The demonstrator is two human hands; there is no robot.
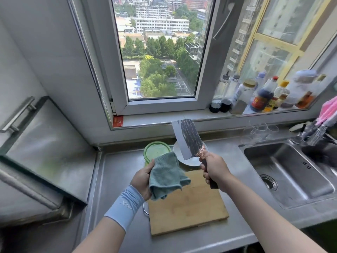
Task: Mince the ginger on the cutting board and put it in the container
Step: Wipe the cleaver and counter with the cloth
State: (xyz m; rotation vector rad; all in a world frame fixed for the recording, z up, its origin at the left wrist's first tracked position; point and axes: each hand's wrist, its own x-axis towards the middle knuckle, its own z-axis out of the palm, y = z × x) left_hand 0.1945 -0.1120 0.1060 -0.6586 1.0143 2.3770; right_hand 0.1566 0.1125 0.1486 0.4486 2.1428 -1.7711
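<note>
My right hand (214,166) grips the dark handle of a cleaver (188,138), blade raised and pointing away over the counter. My left hand (141,178) holds a folded teal cloth (166,177) just left of the blade. Below both lies a wooden cutting board (187,210), its visible surface bare; I see no ginger on it. Behind the cloth stands a green-lidded round container (155,149), and beside it a white plate (191,160), partly hidden by the cleaver.
A steel sink (288,172) with a tap (317,134) lies to the right. Sauce bottles (262,95) line the window sill, and clear glasses (262,130) stand behind the sink. A steel cabinet (42,152) with handles rises on the left.
</note>
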